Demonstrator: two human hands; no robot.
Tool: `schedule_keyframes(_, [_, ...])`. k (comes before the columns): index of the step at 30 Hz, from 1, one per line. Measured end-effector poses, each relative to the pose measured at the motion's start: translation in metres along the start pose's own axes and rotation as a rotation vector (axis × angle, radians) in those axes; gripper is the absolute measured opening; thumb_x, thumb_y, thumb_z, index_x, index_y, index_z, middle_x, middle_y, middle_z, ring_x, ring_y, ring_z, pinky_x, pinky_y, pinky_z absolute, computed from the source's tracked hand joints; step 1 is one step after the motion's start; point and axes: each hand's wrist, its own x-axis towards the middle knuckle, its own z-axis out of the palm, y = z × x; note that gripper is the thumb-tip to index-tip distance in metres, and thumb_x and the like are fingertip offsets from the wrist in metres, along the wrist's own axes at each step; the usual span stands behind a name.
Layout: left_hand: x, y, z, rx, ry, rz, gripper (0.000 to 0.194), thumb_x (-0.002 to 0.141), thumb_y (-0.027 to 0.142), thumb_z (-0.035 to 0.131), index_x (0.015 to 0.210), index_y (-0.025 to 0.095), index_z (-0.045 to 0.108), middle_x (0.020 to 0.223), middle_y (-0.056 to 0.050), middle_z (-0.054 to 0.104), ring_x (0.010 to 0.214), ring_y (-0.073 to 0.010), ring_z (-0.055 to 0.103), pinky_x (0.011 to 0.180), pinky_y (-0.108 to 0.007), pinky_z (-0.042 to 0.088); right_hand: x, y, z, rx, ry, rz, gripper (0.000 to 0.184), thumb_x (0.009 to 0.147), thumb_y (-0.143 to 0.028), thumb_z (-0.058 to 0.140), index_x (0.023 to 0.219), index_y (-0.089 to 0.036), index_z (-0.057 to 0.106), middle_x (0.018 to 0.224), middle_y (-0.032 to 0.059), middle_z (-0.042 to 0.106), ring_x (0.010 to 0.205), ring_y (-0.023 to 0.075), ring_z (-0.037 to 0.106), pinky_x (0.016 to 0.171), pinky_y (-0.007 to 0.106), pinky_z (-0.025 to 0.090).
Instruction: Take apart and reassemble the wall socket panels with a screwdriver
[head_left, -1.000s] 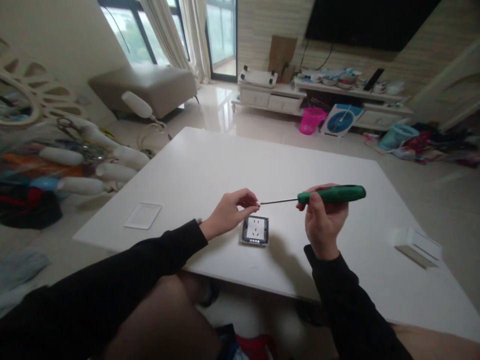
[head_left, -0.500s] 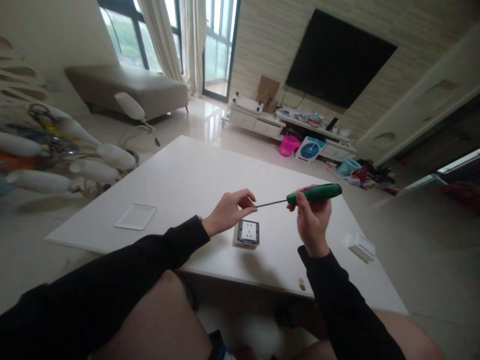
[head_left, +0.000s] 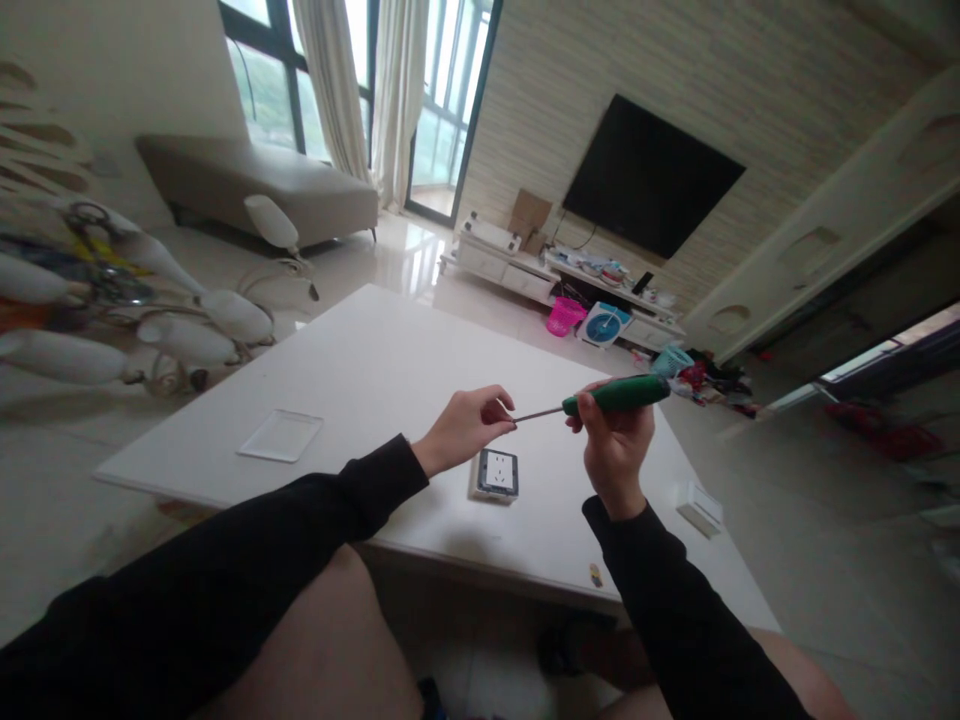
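My right hand [head_left: 619,452] is wrapped round the green handle of a screwdriver [head_left: 624,394], whose thin shaft points left and slightly down. At the shaft's tip, the thumb and fingers of my left hand [head_left: 461,432] are pinched together. Whether a small piece such as a screw is between them is too small to tell. Just below the left fingertips, a wall socket [head_left: 499,474] with a white face and dark frame sits on a pale box on the white table [head_left: 420,350]. Neither hand touches the socket.
A clear square plate [head_left: 281,436] lies on the table's left part. Near the right edge is a white block-like piece [head_left: 700,509]. A small yellowish item [head_left: 595,575] lies by the front edge. Lamp arms with white shades [head_left: 180,338] stand beyond the left edge.
The view has tilted up and turned slightly right. Both hands keep nearly the same pose, with the screwdriver tip still at the left fingertips.
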Motion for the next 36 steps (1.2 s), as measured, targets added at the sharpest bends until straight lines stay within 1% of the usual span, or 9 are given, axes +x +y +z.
schedule_keyframes(6, [0.0,0.005,0.0,-0.035,-0.04,0.011,0.015,0.082,0.011,0.072,0.095,0.017,0.068,0.081,-0.003,0.079,0.074,-0.0157,0.075,0.071,-0.026,0.058,0.005,-0.008,0.008,-0.059,-0.09,-0.055,0.027,0.083,-0.034,0.084,0.097,-0.026,0.062,0.079,-0.0048,0.068,0.055,0.0109,0.06,0.052,0.026,0.052])
schedule_keyframes(10, [0.001,0.003,0.001,-0.035,-0.076,0.016,0.015,0.083,0.009,0.069,0.096,0.017,0.067,0.082,-0.003,0.08,0.076,-0.0162,0.076,0.074,-0.027,0.059,0.008,-0.004,0.008,-0.052,-0.083,-0.036,0.026,0.081,-0.032,0.085,0.095,-0.025,0.063,0.08,-0.0038,0.068,0.058,0.0114,0.06,0.054,0.027,0.052])
schedule_keyframes(13, [0.001,0.001,0.002,-0.011,-0.06,0.014,0.015,0.085,0.011,0.071,0.097,0.017,0.066,0.085,-0.005,0.081,0.081,-0.0176,0.078,0.078,-0.03,0.061,0.009,0.002,0.007,-0.054,-0.095,-0.032,0.025,0.083,-0.032,0.083,0.095,-0.024,0.063,0.079,-0.0039,0.068,0.058,0.0115,0.061,0.052,0.026,0.051])
schedule_keyframes(17, [-0.001,-0.003,0.006,0.044,-0.021,-0.001,0.015,0.084,0.016,0.077,0.096,0.017,0.067,0.083,-0.004,0.08,0.078,-0.0177,0.078,0.076,-0.029,0.061,0.007,0.011,0.002,-0.039,-0.037,-0.006,0.027,0.084,-0.033,0.084,0.091,-0.024,0.059,0.072,-0.0063,0.066,0.05,0.0097,0.058,0.045,0.023,0.047])
schedule_keyframes(22, [-0.005,-0.007,0.014,0.109,-0.008,-0.024,0.016,0.083,0.015,0.078,0.095,0.018,0.067,0.079,-0.001,0.079,0.071,-0.0152,0.076,0.068,-0.023,0.06,0.004,0.026,-0.004,-0.071,0.05,0.007,0.031,0.083,-0.035,0.084,0.088,-0.024,0.055,0.064,-0.0092,0.059,0.045,0.0083,0.055,0.039,0.02,0.042])
schedule_keyframes(25, [-0.006,-0.009,0.018,0.124,0.009,-0.04,0.017,0.083,0.016,0.078,0.095,0.018,0.067,0.079,0.0,0.079,0.071,-0.0154,0.077,0.067,-0.023,0.061,0.003,0.032,-0.006,-0.052,0.091,-0.01,0.034,0.083,-0.038,0.083,0.088,-0.023,0.053,0.064,-0.0101,0.057,0.043,0.0077,0.054,0.037,0.019,0.042])
schedule_keyframes(28, [-0.005,-0.01,0.019,0.13,0.014,-0.044,0.019,0.083,0.017,0.079,0.097,0.018,0.067,0.08,0.0,0.079,0.072,-0.0157,0.077,0.067,-0.023,0.061,0.003,0.036,-0.007,-0.033,0.094,0.0,0.034,0.084,-0.038,0.083,0.09,-0.024,0.052,0.065,-0.0098,0.058,0.043,0.0074,0.055,0.037,0.019,0.042])
schedule_keyframes(31, [-0.003,-0.011,0.019,0.116,0.019,-0.048,0.019,0.083,0.016,0.078,0.097,0.019,0.066,0.08,0.0,0.079,0.073,-0.0166,0.078,0.068,-0.024,0.063,0.002,0.037,-0.008,-0.018,0.093,0.004,0.032,0.086,-0.036,0.081,0.09,-0.024,0.052,0.066,-0.0094,0.058,0.043,0.0071,0.055,0.037,0.019,0.042])
schedule_keyframes(36, [-0.001,-0.012,0.018,0.127,0.027,-0.041,0.02,0.082,0.015,0.078,0.098,0.019,0.065,0.081,-0.001,0.08,0.075,-0.017,0.079,0.07,-0.025,0.063,0.0,0.039,-0.008,0.0,0.133,-0.024,0.032,0.087,-0.037,0.081,0.09,-0.024,0.052,0.068,-0.009,0.059,0.042,0.0066,0.055,0.036,0.019,0.042])
